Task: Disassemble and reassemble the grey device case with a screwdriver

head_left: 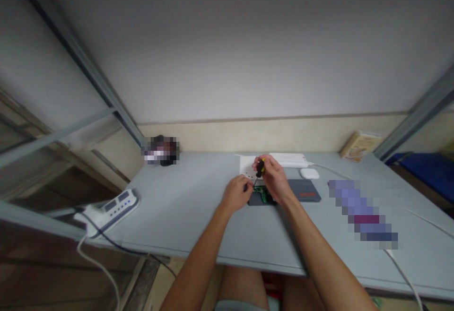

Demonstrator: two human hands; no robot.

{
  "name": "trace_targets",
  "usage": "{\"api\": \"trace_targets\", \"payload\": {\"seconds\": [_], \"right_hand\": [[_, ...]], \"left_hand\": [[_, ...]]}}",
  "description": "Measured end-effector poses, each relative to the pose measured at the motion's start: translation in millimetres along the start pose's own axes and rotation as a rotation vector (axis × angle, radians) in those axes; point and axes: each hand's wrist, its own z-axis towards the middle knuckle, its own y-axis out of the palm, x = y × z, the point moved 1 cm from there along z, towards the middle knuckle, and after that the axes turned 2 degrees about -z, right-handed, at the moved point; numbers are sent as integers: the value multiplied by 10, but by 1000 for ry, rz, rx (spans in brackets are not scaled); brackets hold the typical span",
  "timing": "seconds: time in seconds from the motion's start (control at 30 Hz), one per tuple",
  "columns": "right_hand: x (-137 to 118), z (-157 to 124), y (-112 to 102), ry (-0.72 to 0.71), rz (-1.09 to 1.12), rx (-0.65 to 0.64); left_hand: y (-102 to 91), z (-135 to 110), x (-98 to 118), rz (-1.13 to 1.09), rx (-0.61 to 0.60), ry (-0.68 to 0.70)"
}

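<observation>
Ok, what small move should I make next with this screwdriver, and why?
I'd probably check the tip is properly seated before turning: your right hand grips the black-and-yellow screwdriver, its shaft slanting down toward the green circuit board beside your left hand, and the tip's contact is too small to make out.

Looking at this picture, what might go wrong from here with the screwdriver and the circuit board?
The screwdriver in the right hand might slip and scratch the green circuit board. Its thin shaft points down close to the left hand, so a slip may also poke that hand.
</observation>
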Motion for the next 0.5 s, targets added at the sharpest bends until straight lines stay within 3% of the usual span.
{"api": "trace_targets", "payload": {"seconds": [0.5], "right_hand": [[-25, 13, 7, 8, 29, 22]], "left_hand": [[13, -5, -9, -16, 14, -14]]}}
